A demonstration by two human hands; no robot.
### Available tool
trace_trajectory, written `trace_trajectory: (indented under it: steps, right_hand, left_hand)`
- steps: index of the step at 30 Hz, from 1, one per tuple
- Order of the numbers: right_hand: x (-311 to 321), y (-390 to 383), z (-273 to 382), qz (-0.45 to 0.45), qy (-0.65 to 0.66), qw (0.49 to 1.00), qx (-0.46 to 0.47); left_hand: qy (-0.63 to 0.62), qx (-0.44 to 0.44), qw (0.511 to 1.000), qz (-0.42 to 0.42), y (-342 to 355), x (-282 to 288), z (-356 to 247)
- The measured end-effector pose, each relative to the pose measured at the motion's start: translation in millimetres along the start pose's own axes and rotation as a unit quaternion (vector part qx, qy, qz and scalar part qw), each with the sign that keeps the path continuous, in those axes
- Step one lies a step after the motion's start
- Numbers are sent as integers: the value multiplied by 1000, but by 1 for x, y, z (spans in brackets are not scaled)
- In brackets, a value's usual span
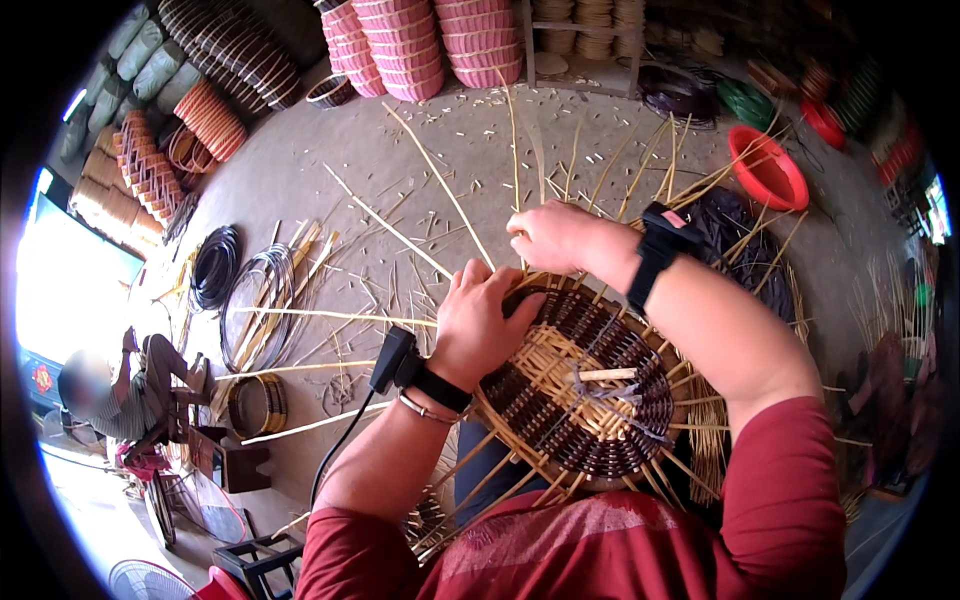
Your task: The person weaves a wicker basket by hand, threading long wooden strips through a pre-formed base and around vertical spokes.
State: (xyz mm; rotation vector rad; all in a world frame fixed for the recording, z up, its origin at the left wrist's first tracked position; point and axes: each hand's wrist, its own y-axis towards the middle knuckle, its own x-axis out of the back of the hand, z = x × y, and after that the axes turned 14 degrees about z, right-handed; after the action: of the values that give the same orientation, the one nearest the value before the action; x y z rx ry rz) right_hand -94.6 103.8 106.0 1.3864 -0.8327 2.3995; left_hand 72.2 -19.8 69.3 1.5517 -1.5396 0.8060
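An oval woven basket [520,420] of dark brown and pale cane lies over my lap, tilted. Long pale stakes radiate from its rim, and a short stick [606,375] is tied across its inside with grey cord. My left hand [478,318] grips the far left part of the rim, its thumb inside and its fingers over the outer edge. Just beyond the far rim, my right hand [556,236] is closed in a pinch around an upright cane stake [515,150]. The fingertips partly hide where that stake meets the rim.
Cane scraps litter the floor ahead. Coiled dark strands [215,268] lie left, near a small round basket [257,405] and a seated person [125,395]. A red basin [768,170] stands at far right. Stacked pink baskets [398,45] line the back.
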Motion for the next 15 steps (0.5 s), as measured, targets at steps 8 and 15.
trace_trajectory:
  steps: [8,15]
  right_hand:
    - [-46,-93,-6,-219,-137,962,87]
    - [-51,-94,1,-155,-86,984,6]
  left_hand:
    - [-5,-20,1000,2,1,3,-4]
    - [78,-123,986,-84,9,-5,7]
